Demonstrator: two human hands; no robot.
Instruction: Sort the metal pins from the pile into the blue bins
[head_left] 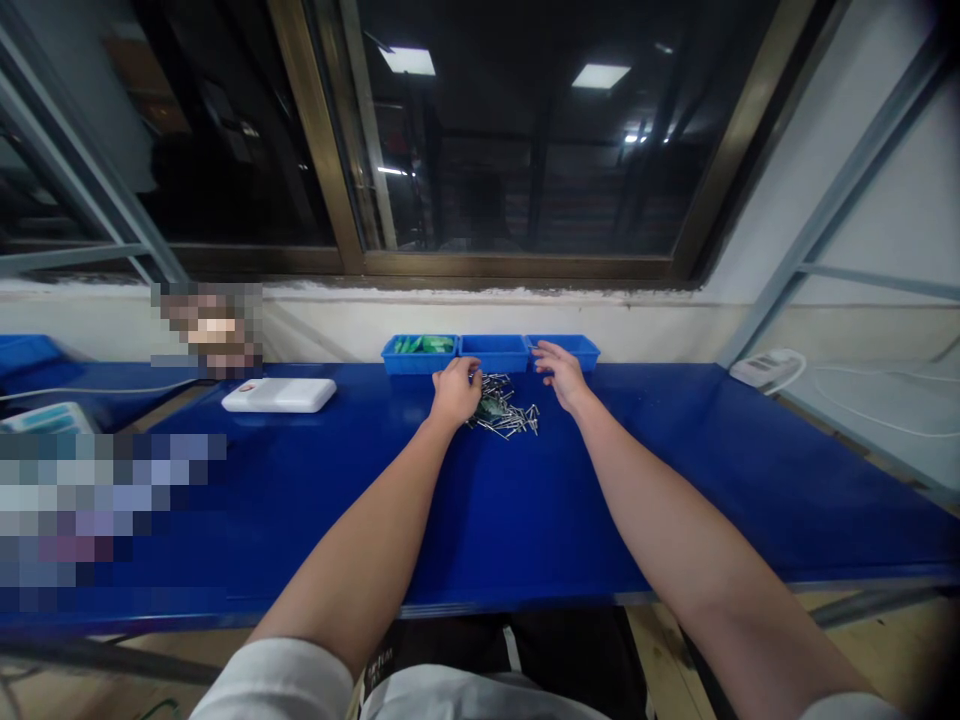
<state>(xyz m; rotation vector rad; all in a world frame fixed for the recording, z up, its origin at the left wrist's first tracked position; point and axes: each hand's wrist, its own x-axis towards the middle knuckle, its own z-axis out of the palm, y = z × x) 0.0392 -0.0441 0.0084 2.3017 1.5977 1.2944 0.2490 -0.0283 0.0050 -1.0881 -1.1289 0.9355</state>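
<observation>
Metal fasteners (513, 420) are lying on the table (525, 520), the left hand (454, 391) hanging curled at their ten o'clock, the right hand (562, 376) half-open at two; whether either is holding anything is unclear.

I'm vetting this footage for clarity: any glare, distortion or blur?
Head view: bright lamp reflections show in the dark window; its frame splays upward, suggesting wide-angle distortion; at left, pixel blocks mask patches; near centre, the small metal pieces lack crisp detail; the picture's right edge darkens.
</observation>
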